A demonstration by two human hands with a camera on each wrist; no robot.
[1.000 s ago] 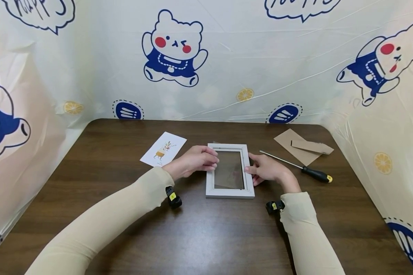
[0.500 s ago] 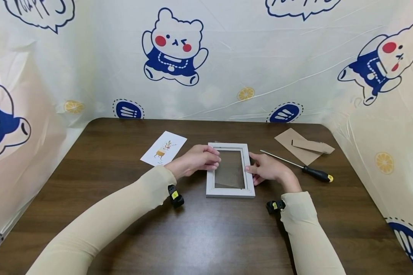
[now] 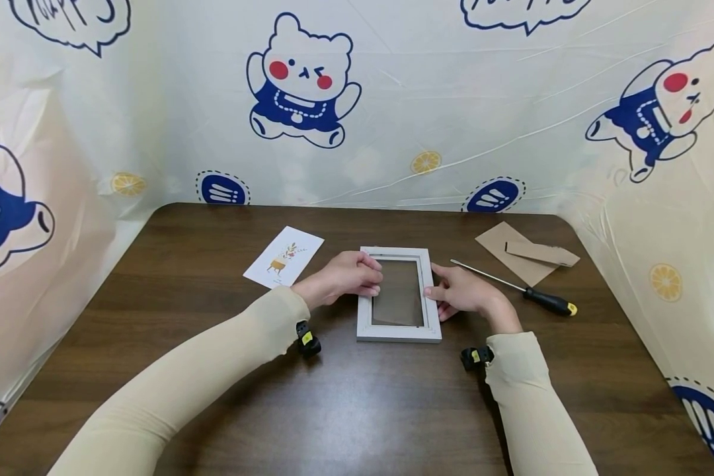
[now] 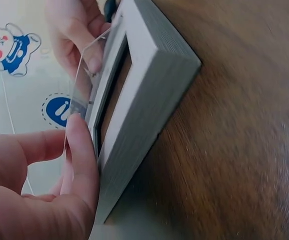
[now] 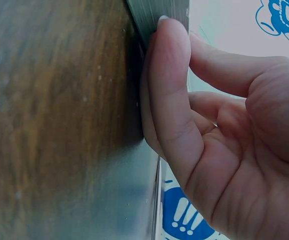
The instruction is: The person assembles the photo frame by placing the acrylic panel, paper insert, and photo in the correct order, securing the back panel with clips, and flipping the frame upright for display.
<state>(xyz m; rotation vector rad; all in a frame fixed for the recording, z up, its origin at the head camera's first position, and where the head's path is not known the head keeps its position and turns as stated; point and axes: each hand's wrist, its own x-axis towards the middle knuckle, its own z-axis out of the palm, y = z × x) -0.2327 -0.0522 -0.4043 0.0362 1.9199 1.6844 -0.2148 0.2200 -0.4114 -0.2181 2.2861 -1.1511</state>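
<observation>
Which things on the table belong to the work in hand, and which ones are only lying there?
In the work, being held:
white frame
clear sheet

Lying there untouched, though perhaps wanted later:
printed card, beyond the left sleeve
screwdriver
brown square
brown strip

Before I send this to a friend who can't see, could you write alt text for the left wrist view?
The left hand pinches a clear sheet at an angle over a white picture frame on a wooden table. The right hand holds the frame's far side, with a cartoon-print backdrop behind.
</observation>
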